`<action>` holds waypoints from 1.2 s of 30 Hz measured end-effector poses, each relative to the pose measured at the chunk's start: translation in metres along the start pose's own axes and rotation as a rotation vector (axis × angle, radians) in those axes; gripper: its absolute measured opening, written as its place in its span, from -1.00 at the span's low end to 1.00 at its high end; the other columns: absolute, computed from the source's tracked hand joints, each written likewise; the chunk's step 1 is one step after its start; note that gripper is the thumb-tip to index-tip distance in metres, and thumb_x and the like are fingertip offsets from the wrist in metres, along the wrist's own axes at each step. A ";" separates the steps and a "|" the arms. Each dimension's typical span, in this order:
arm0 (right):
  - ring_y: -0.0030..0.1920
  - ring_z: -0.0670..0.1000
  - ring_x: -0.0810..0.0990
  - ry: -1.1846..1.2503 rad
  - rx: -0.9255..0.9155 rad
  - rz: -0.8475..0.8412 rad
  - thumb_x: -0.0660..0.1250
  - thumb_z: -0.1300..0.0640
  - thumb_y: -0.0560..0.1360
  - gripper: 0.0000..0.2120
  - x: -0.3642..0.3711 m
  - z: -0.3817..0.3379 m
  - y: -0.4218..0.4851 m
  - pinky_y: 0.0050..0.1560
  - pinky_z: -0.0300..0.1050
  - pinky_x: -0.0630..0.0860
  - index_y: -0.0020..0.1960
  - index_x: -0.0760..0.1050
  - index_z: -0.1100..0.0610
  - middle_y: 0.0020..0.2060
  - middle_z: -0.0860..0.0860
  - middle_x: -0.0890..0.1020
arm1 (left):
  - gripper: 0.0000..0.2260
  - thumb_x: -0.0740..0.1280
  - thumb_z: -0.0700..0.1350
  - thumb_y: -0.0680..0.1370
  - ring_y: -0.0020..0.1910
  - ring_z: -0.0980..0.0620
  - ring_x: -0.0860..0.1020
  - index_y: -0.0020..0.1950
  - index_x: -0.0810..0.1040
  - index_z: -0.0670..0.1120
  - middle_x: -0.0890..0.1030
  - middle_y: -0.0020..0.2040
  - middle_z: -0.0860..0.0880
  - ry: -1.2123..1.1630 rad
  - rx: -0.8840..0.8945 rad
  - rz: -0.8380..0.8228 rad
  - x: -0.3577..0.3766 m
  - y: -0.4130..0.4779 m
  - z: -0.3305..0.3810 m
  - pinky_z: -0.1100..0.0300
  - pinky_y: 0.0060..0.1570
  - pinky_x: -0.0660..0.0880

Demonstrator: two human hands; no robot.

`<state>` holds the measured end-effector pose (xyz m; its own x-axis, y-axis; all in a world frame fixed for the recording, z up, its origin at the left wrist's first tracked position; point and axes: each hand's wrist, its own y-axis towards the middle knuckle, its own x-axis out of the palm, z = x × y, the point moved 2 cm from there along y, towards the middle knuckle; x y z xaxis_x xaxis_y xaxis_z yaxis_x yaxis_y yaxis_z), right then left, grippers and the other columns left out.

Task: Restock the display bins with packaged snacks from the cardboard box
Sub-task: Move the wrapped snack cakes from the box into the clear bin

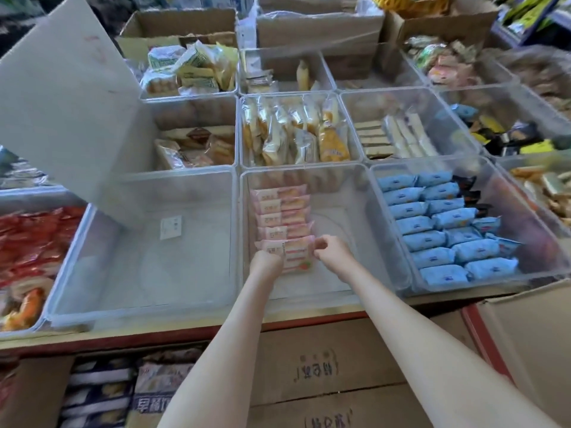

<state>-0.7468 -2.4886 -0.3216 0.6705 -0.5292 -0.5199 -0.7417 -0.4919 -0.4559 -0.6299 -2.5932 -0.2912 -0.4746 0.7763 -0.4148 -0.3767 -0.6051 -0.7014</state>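
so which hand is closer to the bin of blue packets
Right. The right hand is in the middle bin, nearer the blue packets bin; the left hand is farther away, beyond the pink packet.

Clear glossy plastic bin (327,291), shiny pink film packets (282,211), matt cardboard box (324,366)

Both hands (332,251) grip pink snack packs (295,253) inside clear bin (355,291).
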 end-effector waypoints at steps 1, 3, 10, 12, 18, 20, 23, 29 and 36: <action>0.03 0.07 0.57 0.058 0.015 -0.030 0.27 0.20 0.53 -0.85 0.004 0.000 0.002 0.03 -0.10 0.47 0.07 0.54 0.16 -0.05 0.09 0.62 | -0.72 0.16 -0.17 0.60 -0.07 -0.07 0.47 0.24 0.45 -0.28 0.53 0.05 -0.20 -0.009 -0.006 0.000 0.000 0.002 0.002 0.18 -0.18 0.35; 0.04 0.05 0.53 0.078 0.017 -0.085 0.21 0.24 0.53 -0.77 0.009 -0.001 0.007 0.04 -0.11 0.43 0.16 0.50 0.12 -0.04 0.05 0.58 | -0.72 0.15 -0.20 0.59 -0.09 -0.04 0.44 0.26 0.43 -0.28 0.52 0.06 -0.18 -0.012 -0.009 -0.003 0.001 0.006 0.004 0.20 -0.23 0.36; -0.11 -0.13 0.46 0.083 0.017 -0.233 0.11 0.35 0.56 -0.66 0.010 -0.003 0.004 -0.12 -0.30 0.40 0.29 0.34 0.12 -0.13 -0.07 0.50 | -0.86 0.12 -0.25 0.58 -0.34 0.09 0.34 0.07 0.43 -0.20 0.39 -0.26 -0.02 0.014 0.008 0.001 0.000 0.006 0.003 0.27 -0.41 0.28; -0.04 -0.10 0.50 0.019 0.032 -0.189 0.09 0.23 0.59 -0.69 0.006 -0.002 0.004 -0.03 -0.24 0.47 0.33 0.32 0.15 -0.06 -0.03 0.54 | -0.89 0.11 -0.26 0.58 -0.34 0.09 0.34 0.04 0.41 -0.17 0.43 -0.23 -0.03 0.009 0.012 0.009 -0.001 0.003 0.003 0.26 -0.42 0.28; 0.34 0.14 0.39 -0.168 -0.023 -0.006 0.20 0.28 0.52 -0.46 -0.028 -0.012 -0.033 0.30 -0.05 0.35 0.48 0.20 0.18 0.37 0.16 0.38 | -0.57 0.16 -0.13 0.58 0.09 -0.07 0.49 0.43 0.22 -0.18 0.44 0.24 -0.12 -0.028 0.101 0.038 0.008 -0.039 0.012 0.15 -0.09 0.45; 0.29 0.12 0.43 -0.185 -0.089 0.042 0.25 0.26 0.50 -0.52 -0.050 -0.022 -0.053 0.29 -0.05 0.37 0.41 0.31 0.20 0.31 0.16 0.45 | -0.59 0.18 -0.06 0.59 0.21 -0.11 0.46 0.39 0.27 -0.17 0.42 0.29 -0.11 -0.036 0.165 0.029 0.016 -0.064 0.024 0.12 0.08 0.45; 0.20 0.06 0.48 -0.173 -0.159 0.123 0.26 0.22 0.53 -0.58 -0.087 -0.030 -0.090 0.15 -0.11 0.42 0.38 0.36 0.15 0.22 0.11 0.51 | -0.56 0.17 -0.07 0.58 0.26 -0.15 0.43 0.42 0.25 -0.19 0.39 0.35 -0.19 0.092 0.300 -0.009 0.038 -0.107 0.044 0.04 0.20 0.44; 0.16 0.04 0.51 -0.168 -0.212 0.238 0.21 0.25 0.55 -0.70 -0.167 -0.021 -0.172 0.09 -0.14 0.45 0.26 0.46 0.14 0.16 0.08 0.56 | -0.59 0.12 -0.16 0.60 0.35 -0.16 0.34 0.43 0.24 -0.25 0.36 0.37 -0.24 0.237 0.652 -0.084 0.095 -0.209 0.080 0.13 0.18 0.29; -0.03 -0.02 0.57 -0.169 -0.301 0.380 0.22 0.26 0.53 -0.77 -0.283 0.035 -0.275 -0.20 -0.26 0.45 0.13 0.55 0.11 -0.03 0.00 0.61 | -0.73 0.13 -0.14 0.60 0.19 -0.10 0.44 0.27 0.40 -0.17 0.50 0.19 -0.13 0.176 0.914 -0.047 0.188 -0.332 0.091 0.18 -0.09 0.27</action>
<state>-0.7332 -2.1797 -0.0745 0.3246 -0.6020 -0.7295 -0.8788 -0.4772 0.0028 -0.6660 -2.2624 -0.0834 -0.3438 0.7741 -0.5316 -0.9080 -0.4183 -0.0220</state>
